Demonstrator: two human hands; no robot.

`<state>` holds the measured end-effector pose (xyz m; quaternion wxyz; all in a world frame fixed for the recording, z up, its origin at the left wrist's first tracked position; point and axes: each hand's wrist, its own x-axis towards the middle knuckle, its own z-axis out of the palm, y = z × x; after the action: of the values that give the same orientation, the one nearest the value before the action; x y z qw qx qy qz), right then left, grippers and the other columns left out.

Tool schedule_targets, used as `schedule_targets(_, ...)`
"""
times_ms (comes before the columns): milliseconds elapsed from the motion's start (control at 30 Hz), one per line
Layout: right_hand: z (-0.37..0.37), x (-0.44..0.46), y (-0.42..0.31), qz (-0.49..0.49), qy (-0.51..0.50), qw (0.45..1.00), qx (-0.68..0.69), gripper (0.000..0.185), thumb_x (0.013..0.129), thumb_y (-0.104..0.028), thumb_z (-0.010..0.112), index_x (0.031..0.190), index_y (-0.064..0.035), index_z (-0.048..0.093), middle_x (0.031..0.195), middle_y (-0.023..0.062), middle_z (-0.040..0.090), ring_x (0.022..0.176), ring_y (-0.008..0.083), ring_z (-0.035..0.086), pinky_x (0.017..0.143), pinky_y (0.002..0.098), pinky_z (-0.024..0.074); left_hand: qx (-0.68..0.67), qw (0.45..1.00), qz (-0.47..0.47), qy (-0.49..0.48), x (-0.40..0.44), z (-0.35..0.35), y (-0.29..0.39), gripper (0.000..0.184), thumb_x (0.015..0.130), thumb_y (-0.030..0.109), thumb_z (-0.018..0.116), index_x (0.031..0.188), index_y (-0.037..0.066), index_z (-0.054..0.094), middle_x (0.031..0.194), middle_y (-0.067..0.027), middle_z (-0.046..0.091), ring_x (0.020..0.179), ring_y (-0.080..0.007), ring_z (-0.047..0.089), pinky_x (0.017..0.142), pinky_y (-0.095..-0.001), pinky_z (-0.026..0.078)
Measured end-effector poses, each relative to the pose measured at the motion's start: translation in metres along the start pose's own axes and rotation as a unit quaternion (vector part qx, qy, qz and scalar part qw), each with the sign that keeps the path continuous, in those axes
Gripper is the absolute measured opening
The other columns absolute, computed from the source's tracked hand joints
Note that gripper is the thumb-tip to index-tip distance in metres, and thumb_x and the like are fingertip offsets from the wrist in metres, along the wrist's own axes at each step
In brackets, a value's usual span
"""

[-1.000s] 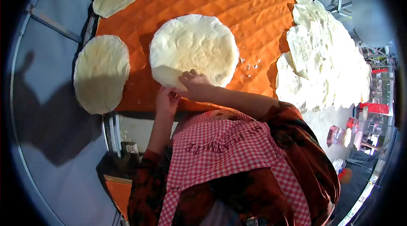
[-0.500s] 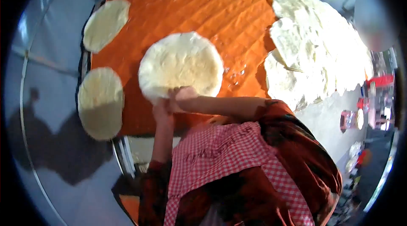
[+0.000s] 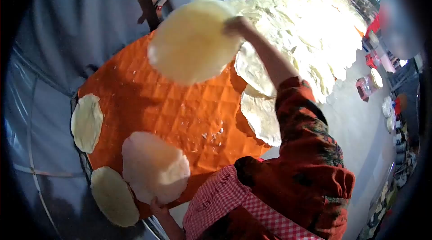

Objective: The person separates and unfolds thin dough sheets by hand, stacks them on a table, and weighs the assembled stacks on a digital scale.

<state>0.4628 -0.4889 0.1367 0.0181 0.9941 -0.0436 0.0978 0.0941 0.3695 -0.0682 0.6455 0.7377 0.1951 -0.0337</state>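
Right hand (image 3: 235, 26) holds raised flatbread (image 3: 191, 44); left hand (image 3: 159, 208) touches near edge of lower flatbread (image 3: 153, 165).

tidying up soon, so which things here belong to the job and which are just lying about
Likely the job:
raised flatbread, in the right hand
lower flatbread, at the left hand
upper left flatbread
bottom left flatbread
pile of flatbreads
orange cloth beneath

Probably just lying about:
pink container
clutter along the right edge, too blurred to name

A single head-worn, wide-angle camera looks forward and steeply down past a checked apron (image 3: 220, 192) onto a nearby orange cloth (image 3: 162, 109).
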Motion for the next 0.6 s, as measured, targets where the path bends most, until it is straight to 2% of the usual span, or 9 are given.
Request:
schedule_targets(33, 0.035, 0.007, 0.062, -0.12, 0.013, 0.962, -0.246, 0.026, 0.083, -0.027, 0.057, 0.061, -0.0116, 0.056, 0.063, 0.0056, 0.056, 0.063, 0.0219, 0.055, 0.056, 0.0379, 0.0464, -0.131, 0.99, -0.056, 0.024, -0.009, 0.006, 0.01, 0.047, 0.082, 0.015, 0.057, 0.127, 0.0, 0.05, 0.12, -0.0195, 0.057, 0.108, -0.035, 0.055, 0.093, -0.0485, 0.046)
schedule_targets(67, 0.034, -0.025, 0.08, 0.018, 0.012, 0.999, -0.046, 0.021, 0.084, -0.025, 0.058, 0.07, -0.0097, 0.058, 0.064, 0.0057, 0.057, 0.062, 0.021, 0.055, 0.055, 0.0371, 0.0464, -0.324, 0.933, -0.151, 0.04, -0.027, 0.044, 0.072, 0.053, 0.082, 0.014, 0.058, 0.131, 0.001, 0.046, 0.126, -0.018, 0.053, 0.113, -0.034, 0.053, 0.095, -0.0496, 0.045)
schedule_targets(100, 0.039, -0.059, 0.08, 0.172, 0.056, 0.959, 0.216, 0.017, 0.085, -0.023, 0.058, 0.079, -0.0078, 0.06, 0.065, 0.0058, 0.058, 0.06, 0.0201, 0.055, 0.054, 0.0362, 0.0464, -0.318, 0.944, -0.092, 0.014, -0.031, 0.052, 0.084, 0.06, 0.081, 0.013, 0.059, 0.136, 0.002, 0.039, 0.133, -0.0154, 0.045, 0.12, -0.0321, 0.047, 0.097, -0.05, 0.044)
schedule_targets(167, 0.055, -0.096, 0.045, 0.229, 0.138, 0.898, 0.349, 0.019, 0.087, -0.02, 0.058, 0.096, -0.0039, 0.063, 0.068, 0.006, 0.059, 0.057, 0.0184, 0.055, 0.052, 0.0345, 0.0463, -0.299, 0.946, -0.113, 0.055, -0.038, 0.052, 0.096, 0.05, 0.079, 0.007, 0.061, 0.127, 0.001, 0.049, 0.125, -0.0164, 0.053, 0.115, -0.0316, 0.052, 0.097, -0.0451, 0.044)
schedule_targets(233, 0.066, -0.118, -0.025, 0.143, 0.233, 0.941, 0.197, 0.028, 0.089, -0.019, 0.056, 0.111, -0.0023, 0.057, 0.087, 0.0114, 0.06, 0.074, 0.0213, 0.057, 0.063, 0.036, 0.0489, -0.014, 0.999, 0.039, 0.015, -0.05, 0.051, 0.121, 0.043, 0.08, 0.0, 0.061, 0.123, 0.0, 0.051, 0.118, -0.0188, 0.055, 0.111, -0.0306, 0.054, 0.094, -0.0423, 0.046)
schedule_targets(400, -0.045, -0.241, -0.336, -0.288, -0.112, 0.83, 0.465, 0.053, 0.079, -0.026, 0.072, 0.124, -0.0027, 0.056, 0.132, 0.0185, 0.05, 0.12, 0.032, 0.049, 0.09, 0.0401, 0.0484, -0.001, 0.99, 0.067, 0.125, -0.05, 0.106, 0.209, 0.037, 0.081, -0.006, 0.06, 0.118, -0.001, 0.053, 0.114, -0.0191, 0.056, 0.107, -0.0311, 0.057, 0.092, -0.0412, 0.048)
schedule_targets(467, -0.042, -0.287, -0.42, -0.376, -0.122, 0.795, 0.459, 0.055, 0.079, -0.02, 0.063, 0.13, -0.0044, 0.049, 0.129, 0.0199, 0.051, 0.117, 0.0331, 0.053, 0.094, 0.043, 0.0472, 0.318, 0.915, 0.242, 0.063, -0.052, 0.116, 0.225, 0.04, 0.081, -0.009, 0.058, 0.119, 0.0, 0.051, 0.117, -0.0189, 0.055, 0.11, -0.0315, 0.056, 0.093, -0.0419, 0.049)
schedule_targets(567, -0.077, -0.256, -0.462, -0.322, -0.095, 0.838, 0.429, 0.029, 0.08, -0.014, 0.056, 0.106, -0.0033, 0.061, 0.094, 0.0177, 0.065, 0.083, 0.0309, 0.065, 0.071, 0.0424, 0.0523, -0.059, 0.978, 0.197, -0.025, -0.002, 0.11, 0.224, 0.039, 0.089, 0.011, 0.056, 0.126, 0.003, 0.045, 0.125, -0.0161, 0.051, 0.121, -0.0302, 0.048, 0.096, -0.0449, 0.046)
schedule_targets(600, -0.106, -0.237, -0.457, -0.314, -0.1, 0.857, 0.396, 0.021, 0.08, -0.013, 0.056, 0.097, -0.0029, 0.065, 0.085, 0.0175, 0.067, 0.075, 0.0304, 0.066, 0.065, 0.0424, 0.0525, -0.357, 0.932, 0.026, -0.048, -0.005, 0.117, 0.262, 0.042, 0.092, 0.02, 0.054, 0.129, 0.004, 0.042, 0.127, -0.0155, 0.05, 0.124, -0.0301, 0.045, 0.097, -0.0458, 0.045)
